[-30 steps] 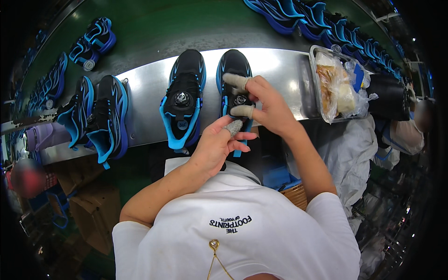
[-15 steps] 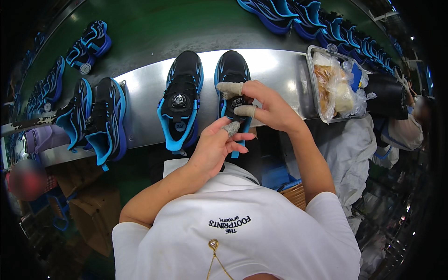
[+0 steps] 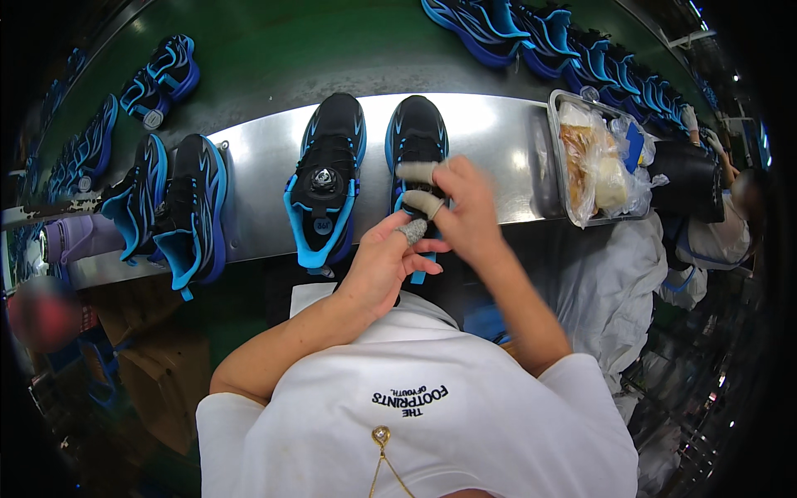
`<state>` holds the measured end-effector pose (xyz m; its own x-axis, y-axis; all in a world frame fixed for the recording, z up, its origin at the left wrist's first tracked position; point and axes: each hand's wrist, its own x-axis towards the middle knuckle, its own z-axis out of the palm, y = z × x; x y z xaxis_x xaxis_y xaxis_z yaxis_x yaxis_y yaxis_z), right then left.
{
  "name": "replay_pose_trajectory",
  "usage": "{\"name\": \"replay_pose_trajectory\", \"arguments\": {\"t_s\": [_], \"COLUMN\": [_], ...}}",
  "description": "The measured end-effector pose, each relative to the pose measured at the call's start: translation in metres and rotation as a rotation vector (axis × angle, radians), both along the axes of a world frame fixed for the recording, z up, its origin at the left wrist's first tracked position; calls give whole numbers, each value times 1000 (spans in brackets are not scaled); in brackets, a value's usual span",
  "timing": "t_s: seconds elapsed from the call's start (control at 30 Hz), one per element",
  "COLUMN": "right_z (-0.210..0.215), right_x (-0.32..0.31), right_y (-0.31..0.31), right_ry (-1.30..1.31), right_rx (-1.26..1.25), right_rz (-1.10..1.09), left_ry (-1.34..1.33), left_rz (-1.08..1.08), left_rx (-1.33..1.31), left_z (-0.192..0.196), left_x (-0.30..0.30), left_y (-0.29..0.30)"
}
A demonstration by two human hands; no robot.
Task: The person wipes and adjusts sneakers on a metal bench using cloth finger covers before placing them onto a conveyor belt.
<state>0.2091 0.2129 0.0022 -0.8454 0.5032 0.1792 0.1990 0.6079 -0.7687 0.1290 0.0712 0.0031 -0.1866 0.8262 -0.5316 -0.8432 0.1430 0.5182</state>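
A black sneaker with bright blue trim [image 3: 418,124] lies toe away on the metal ledge, its collar mostly covered by my hands. My left hand [image 3: 378,270] pinches its rear opening between thumb and index finger, a grey finger cot on the thumb and the other fingers bent loosely. Blurred by motion, my right hand [image 3: 465,207] closes thumb and index finger, both in beige cots, over the sneaker's lacing dial, which they hide. Just left stands a matching sneaker [image 3: 336,133], its round black dial [image 3: 323,179] in plain sight; neither hand touches it.
Another pair of sneakers [image 3: 193,199] stands at the left of the metal ledge [image 3: 257,149]. A metal tray [image 3: 573,195] of plastic-wrapped pieces is at right. Beyond runs a green conveyor surface [image 3: 307,41] with rows of sneakers [image 3: 540,37]. A co-worker's arm [image 3: 721,153] shows at far right.
My right hand has turned and drawn its fingers in over the dial, with the forearm swinging left. My left hand stays nearly in place. At far right, a co-worker's gloved hands have come into view.
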Motion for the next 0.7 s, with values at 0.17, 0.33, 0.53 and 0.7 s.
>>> {"name": "replay_pose_trajectory", "arguments": {"t_s": [0.17, 0.33, 0.53, 0.7], "right_z": [-7, -15, -5, -2], "right_x": [3, 18, 2, -9], "right_y": [-1, 40, 34, 33], "right_ry": [57, 244, 64, 48], "right_rx": [-267, -610, -651, -600], "right_rz": [-85, -150, -121, -70], "left_ry": [5, 1533, 1486, 1782], "left_rz": [-8, -152, -304, -304], "left_rx": [-27, 14, 14, 24], "left_z": [13, 39, -4, 17], "left_x": [-12, -73, -144, -122], "left_y": [0, -21, -29, -25]}}
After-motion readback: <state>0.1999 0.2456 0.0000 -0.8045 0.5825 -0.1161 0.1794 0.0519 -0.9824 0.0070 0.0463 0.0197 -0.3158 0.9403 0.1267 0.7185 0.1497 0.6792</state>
